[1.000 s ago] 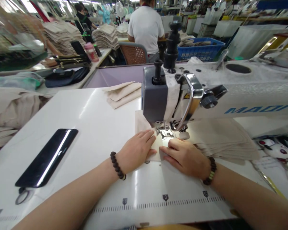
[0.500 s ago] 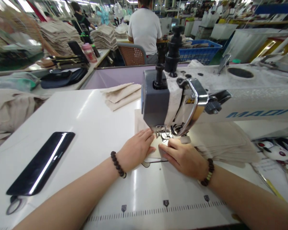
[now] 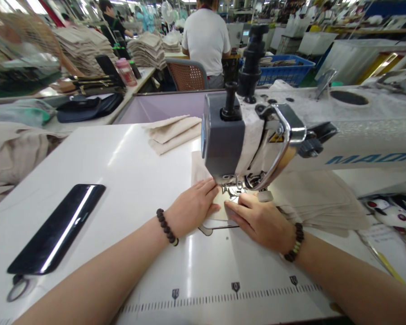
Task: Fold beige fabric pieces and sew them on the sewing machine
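Observation:
My left hand (image 3: 196,201) lies flat, its fingers stretched over a beige fabric piece (image 3: 219,214) left of the needle area. Close by, my right hand (image 3: 262,221) rests palm down on the piece's right side, index finger extended and the other fingers partly bent. Both hands are just in front of the presser foot (image 3: 235,192) of a sewing machine (image 3: 223,135). The fabric runs under the machine head, which hides part of it. Beyond my right hand, a stack of beige fabric pieces (image 3: 321,203) lies under the machine arm.
Left on the white table (image 3: 138,180) lies a dark phone (image 3: 57,230) with a ring strap. Folded fabric (image 3: 176,133) sits behind the machine head. A yellow-handled tool (image 3: 389,266) lies at right. Farther back are a seated person (image 3: 206,40) and a blue basket (image 3: 284,72).
The view has shifted slightly, so the machine head appears a little farther right. The fabric's far edge shows slightly higher in the picture. Both hands keep nearly the same pose and place.

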### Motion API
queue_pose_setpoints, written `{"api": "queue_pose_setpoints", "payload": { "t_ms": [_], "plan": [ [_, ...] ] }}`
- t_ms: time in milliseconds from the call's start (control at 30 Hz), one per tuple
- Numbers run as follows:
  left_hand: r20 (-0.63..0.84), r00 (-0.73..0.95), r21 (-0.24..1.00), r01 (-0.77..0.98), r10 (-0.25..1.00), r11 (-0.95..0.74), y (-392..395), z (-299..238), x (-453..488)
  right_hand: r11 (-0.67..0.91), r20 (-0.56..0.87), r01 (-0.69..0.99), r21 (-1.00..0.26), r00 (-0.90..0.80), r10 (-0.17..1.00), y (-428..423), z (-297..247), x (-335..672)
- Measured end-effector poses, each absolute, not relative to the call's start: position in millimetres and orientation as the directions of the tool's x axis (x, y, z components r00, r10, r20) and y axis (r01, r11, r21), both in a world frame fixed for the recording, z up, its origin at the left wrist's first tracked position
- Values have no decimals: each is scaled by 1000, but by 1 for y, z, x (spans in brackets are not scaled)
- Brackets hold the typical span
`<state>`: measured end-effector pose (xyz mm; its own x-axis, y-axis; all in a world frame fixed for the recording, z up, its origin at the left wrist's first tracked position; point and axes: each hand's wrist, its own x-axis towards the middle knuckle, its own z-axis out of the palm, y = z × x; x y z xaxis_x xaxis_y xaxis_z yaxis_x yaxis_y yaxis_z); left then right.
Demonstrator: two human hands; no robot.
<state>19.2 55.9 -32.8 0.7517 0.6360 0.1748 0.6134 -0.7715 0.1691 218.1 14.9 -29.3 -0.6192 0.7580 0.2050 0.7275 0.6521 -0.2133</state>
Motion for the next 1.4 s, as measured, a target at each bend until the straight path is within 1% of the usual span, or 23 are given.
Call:
{"api": "queue_pose_setpoints", "payload": {
  "t_ms": [200, 333, 400, 500, 567, 667, 767, 967, 1067, 1233, 1400],
  "plan": [
    [181, 758, 160, 606, 627, -779, 59, -35, 20, 644, 190, 738, -202, -615, 765, 15, -30, 217],
    [192, 754, 149, 611, 628, -778, 59, -35, 19, 649, 219, 739, -181, -613, 759, 14, -31, 217],
    [191, 794, 161, 554, 577, -817, 54, -34, 17, 687, 242, 704, -179, -645, 725, 13, -32, 218],
    [161, 872, 203, 429, 462, -880, 45, -31, 16, 754, 272, 634, -173, -705, 655, 12, -34, 221],
    [143, 886, 221, 405, 441, -887, 41, -31, 16, 770, 277, 616, -168, -720, 636, 11, -35, 223],
    [146, 871, 221, 433, 469, -874, 40, -34, 17, 755, 259, 631, -179, -710, 655, 12, -36, 223],
    [164, 853, 214, 459, 495, -862, 45, -36, 17, 714, 237, 675, -188, -674, 700, 13, -35, 222],
    [190, 823, 180, 507, 535, -843, 53, -30, 22, 620, 189, 769, -155, -593, 783, 17, -35, 218],
    [179, 804, 181, 540, 567, -822, 57, -27, 24, 603, 181, 788, -127, -579, 795, 19, -36, 217],
    [150, 768, 187, 597, 623, -781, 61, -28, 24, 588, 170, 799, -129, -566, 807, 18, -37, 217],
    [169, 766, 195, 591, 621, -782, 63, -31, 24, 578, 165, 802, -151, -556, 814, 16, -36, 217]
  ]
}}
